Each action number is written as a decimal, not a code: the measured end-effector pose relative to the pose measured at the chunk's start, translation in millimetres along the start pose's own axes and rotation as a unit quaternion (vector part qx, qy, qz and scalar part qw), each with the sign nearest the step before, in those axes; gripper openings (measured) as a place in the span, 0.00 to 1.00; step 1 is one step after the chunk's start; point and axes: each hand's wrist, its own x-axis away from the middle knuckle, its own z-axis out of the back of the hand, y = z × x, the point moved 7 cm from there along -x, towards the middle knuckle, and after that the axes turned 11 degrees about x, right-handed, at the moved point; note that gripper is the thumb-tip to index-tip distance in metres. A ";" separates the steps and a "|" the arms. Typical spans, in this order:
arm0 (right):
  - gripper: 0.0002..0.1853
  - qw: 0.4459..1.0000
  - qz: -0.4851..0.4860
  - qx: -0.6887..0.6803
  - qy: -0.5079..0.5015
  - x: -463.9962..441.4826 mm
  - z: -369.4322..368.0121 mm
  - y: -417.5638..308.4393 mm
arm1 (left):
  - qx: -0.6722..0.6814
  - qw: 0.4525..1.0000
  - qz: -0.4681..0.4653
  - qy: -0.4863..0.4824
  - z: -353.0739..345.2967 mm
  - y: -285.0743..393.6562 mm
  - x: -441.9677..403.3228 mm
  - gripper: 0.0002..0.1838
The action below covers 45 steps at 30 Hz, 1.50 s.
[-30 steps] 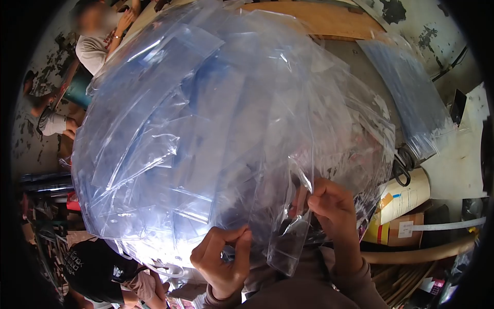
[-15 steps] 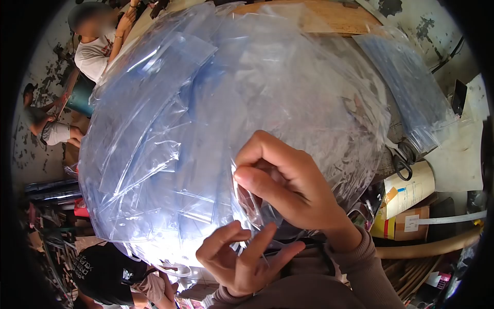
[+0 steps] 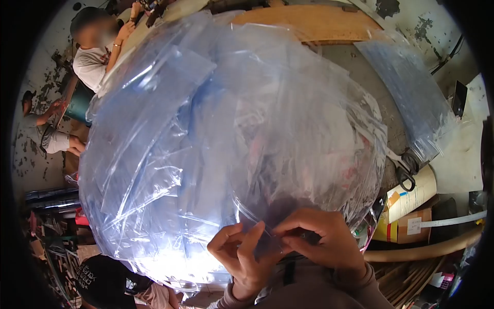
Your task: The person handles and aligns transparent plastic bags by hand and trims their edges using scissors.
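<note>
Low at the front edge, two sleeved arms bring both hands together over the lap. The right hand has its thumb and forefinger pressed together, pinching clear film; its other fingers curl under, mostly hidden. Just beside it, the left hand holds its fingers bent and apart, the forefinger up against the film. Whether its thumb grips too, I cannot tell, as the right hand partly covers that spot. The film lies between the hands, at the near edge of a big pile, and its far end runs into the pile, where its outline is lost.

Clear plastic pieces make up the pile, overlapping at many angles, bluish toward the left and brightly lit at the near left. A person in black is close by that lit edge. Right of the pile, a tan tube curves past a labelled box, with a cream roll just above the box. Scissors rest between roll and pile, black handles toward the roll.

Farther along, a neat stack of long clear sheets lies on the grey table, and an orange-brown board spans the far side. At far left, a person in white and a seated person are near a green bin, before a peeling wall.
</note>
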 end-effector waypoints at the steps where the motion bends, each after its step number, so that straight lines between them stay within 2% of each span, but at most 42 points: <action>1: 0.10 1.000 0.006 0.024 0.006 -0.3 0.5 -0.1 | -0.007 1.000 -0.003 -0.014 -0.9 -0.6 0.6 0.32; 6: 0.09 0.999 0.009 0.050 0.012 3.4 3.5 0.0 | -0.004 1.000 -0.012 -0.027 -4.2 2.9 5.2 0.32; 12: 0.07 0.999 -0.031 0.039 -0.004 11.8 8.7 6.6 | -0.009 0.997 -0.027 -0.065 -8.8 17.4 16.1 0.24; 15: 0.07 0.998 0.020 0.051 -0.005 15.1 7.7 9.2 | -0.007 0.998 -0.035 -0.057 -10.2 16.3 29.0 0.19; 16: 0.07 0.998 0.024 0.054 -0.002 15.1 9.6 7.6 | 0.032 0.998 0.025 -0.056 -13.4 1.5 47.5 0.23; 18: 0.07 0.999 0.019 0.042 -0.019 17.2 9.8 4.4 | 0.072 0.993 0.083 -0.054 -16.3 -6.3 51.0 0.28; 20: 0.08 0.999 0.012 0.041 -0.015 18.3 11.1 4.1 | 0.053 0.995 -0.013 -0.081 -20.0 6.7 49.4 0.35; 24: 0.08 0.998 0.006 0.068 0.001 19.9 11.8 6.4 | 0.054 0.991 -0.060 -0.102 -19.5 22.6 43.7 0.36; 26: 0.09 0.996 0.027 0.080 0.013 19.7 7.9 9.8 | 0.091 0.990 -0.106 -0.009 -9.4 31.5 36.4 0.36; 27: 0.10 0.994 0.052 0.094 0.021 19.5 7.4 9.5 | 0.098 0.988 -0.114 -0.014 -12.5 25.4 39.6 0.36; 29: 0.11 0.995 0.058 0.079 0.016 21.8 8.8 11.1 | 0.030 0.996 -0.082 0.033 -6.6 -0.9 56.4 0.34; 30: 0.13 0.995 0.070 0.066 0.001 21.6 9.6 10.6 | 0.041 0.994 -0.093 0.027 9.2 -9.4 61.3 0.34; 31: 0.13 0.995 0.068 0.066 0.017 21.7 17.4 11.8 | -0.003 0.992 -0.053 -0.118 15.4 -28.0 65.2 0.32; 33: 0.20 0.943 0.140 0.233 0.194 26.8 63.3 0.4 | 0.164 0.984 0.053 -0.053 19.1 -49.5 75.3 0.28; 34: 0.23 0.911 0.113 0.300 0.258 27.7 84.3 -0.5 | 0.358 0.913 0.126 0.151 27.2 -64.5 92.6 0.27; 35: 0.27 0.872 0.085 0.363 0.316 28.2 102.9 -2.1 | 0.376 0.900 0.123 0.184 38.0 -72.7 96.1 0.27; 36: 0.27 0.871 0.082 0.364 0.320 23.2 113.7 1.2 | 0.404 0.875 0.113 0.242 47.3 -75.0 92.9 0.22; 38: 0.31 0.817 0.062 0.437 0.372 18.5 128.7 9.0 | 0.499 0.817 0.207 0.204 52.0 -69.4 79.3 0.16; 39: 0.31 0.815 0.062 0.439 0.373 18.3 127.4 11.4 | 0.514 0.795 0.240 0.216 50.4 -63.8 69.7 0.12; 40: 0.29 0.834 0.049 0.420 0.355 15.1 126.1 16.5 | 0.518 0.793 0.238 0.216 54.5 -67.6 70.5 0.12; 42: 0.27 0.852 0.038 0.403 0.333 14.8 127.7 12.6 | 0.488 0.781 0.324 0.216 62.0 -87.5 78.5 0.16; 43: 0.24 0.888 -0.020 0.361 0.285 16.7 132.1 12.4 | 0.487 0.781 0.324 0.219 66.0 -91.0 77.2 0.16; 44: 0.22 0.916 -0.078 0.315 0.234 18.0 135.3 18.7 | 0.477 0.798 0.316 0.191 67.5 -89.0 68.7 0.20; 45: 0.17 0.930 -0.018 0.292 0.223 20.0 140.6 15.0 | 0.465 0.814 0.308 0.162 68.0 -85.0 59.9 0.25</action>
